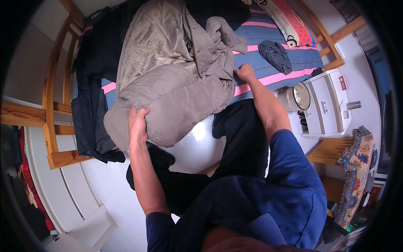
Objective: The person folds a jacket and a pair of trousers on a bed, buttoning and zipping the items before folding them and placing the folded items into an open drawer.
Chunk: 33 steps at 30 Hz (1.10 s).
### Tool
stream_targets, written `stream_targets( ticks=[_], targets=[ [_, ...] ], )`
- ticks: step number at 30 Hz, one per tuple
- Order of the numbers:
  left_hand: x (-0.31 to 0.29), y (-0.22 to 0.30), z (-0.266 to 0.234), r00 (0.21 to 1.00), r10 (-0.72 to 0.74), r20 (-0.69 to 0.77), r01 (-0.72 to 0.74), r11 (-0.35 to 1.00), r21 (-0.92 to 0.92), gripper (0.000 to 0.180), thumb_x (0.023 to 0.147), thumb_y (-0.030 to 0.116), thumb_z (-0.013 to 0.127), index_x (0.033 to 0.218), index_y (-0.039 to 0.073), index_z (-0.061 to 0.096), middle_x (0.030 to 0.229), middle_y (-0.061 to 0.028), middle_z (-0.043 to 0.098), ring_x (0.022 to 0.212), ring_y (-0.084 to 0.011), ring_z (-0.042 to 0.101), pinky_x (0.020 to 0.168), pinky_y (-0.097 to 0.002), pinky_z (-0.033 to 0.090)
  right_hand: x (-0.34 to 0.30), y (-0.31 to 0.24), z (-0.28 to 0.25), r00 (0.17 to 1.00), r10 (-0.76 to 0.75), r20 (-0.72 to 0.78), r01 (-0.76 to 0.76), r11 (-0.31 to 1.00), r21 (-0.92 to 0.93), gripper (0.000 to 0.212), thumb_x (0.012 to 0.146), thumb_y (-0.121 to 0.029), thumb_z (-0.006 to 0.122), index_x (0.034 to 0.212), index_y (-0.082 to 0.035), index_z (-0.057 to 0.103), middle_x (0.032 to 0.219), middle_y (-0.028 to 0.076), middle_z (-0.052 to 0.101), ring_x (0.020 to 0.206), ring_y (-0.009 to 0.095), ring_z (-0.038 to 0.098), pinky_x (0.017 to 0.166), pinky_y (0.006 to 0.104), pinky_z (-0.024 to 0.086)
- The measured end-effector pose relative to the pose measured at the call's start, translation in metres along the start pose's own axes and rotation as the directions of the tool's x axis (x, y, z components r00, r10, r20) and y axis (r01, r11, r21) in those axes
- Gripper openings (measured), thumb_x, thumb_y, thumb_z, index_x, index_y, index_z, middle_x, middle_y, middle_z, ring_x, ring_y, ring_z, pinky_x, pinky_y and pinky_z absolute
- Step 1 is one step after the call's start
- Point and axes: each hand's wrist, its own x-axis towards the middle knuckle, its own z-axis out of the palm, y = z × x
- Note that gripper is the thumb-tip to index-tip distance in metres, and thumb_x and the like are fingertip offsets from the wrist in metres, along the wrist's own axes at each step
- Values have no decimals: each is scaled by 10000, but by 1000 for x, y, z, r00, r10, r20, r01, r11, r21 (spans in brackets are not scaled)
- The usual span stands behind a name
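Note:
A beige-grey padded coat (176, 96) lies spread across the bed, its shiny lining turned up at the far left part and its snap-button placket running down the middle. My left hand (138, 124) holds the coat's near left part, thumb lying on top and some fingers hidden. With its fingers curled, my right hand (244, 72) grips the coat's right edge just above the striped sheet (268, 75). The near part of the coat is folded over and hangs past the bed's front edge toward my knees.
Dark clothes (90, 113) drape over the bed's left side by the wooden frame (50, 122). To the right lie a crumpled dark grey cloth (275, 56) and a patterned pillow (289, 25). A waste bin (301, 96), a white drawer cabinet (327, 103) and a wooden chair (329, 151) stand at the right.

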Motion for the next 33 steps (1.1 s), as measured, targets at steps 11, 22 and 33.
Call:
stream_targets(
  ticks=[11, 22, 33],
  targets=[
    [-6, -4, -11, 998, -36, -52, 31, 996, -81, 234, 860, 269, 626, 1006, 87, 640, 944, -61, 596, 871, -189, 558, 777, -382, 501, -67, -99, -32, 659, -264, 705, -188, 849, 493, 801, 866, -637, 642, 1301, 33, 581, 690, 120, 631, 456, 205, 569, 385, 328, 425],
    [-11, -6, 37, 968, 80, 240, 84, 793, -603, 399, 844, 94, 623, 1235, 31, 569, 1151, -122, 650, 1053, -260, 653, 900, -421, 556, -11, -24, 31, 705, -421, 571, -507, 263, 821, 522, 897, -89, 545, 1411, -34, 475, 1338, 158, 588, 1199, 331, 587, 1032, 488, 468],
    [-19, -1, 79, 798, 95, 595, 372, 699, -610, 479, 894, 69, 617, 1352, -28, 514, 1319, -160, 607, 1222, -309, 588, 1064, -483, 450, 55, 43, -250, 892, -327, -310, 445, 754, 483, 452, 970, -347, 498, 1261, -33, 644, 1273, 123, 643, 1180, 247, 577, 993, 386, 453]
  ],
)
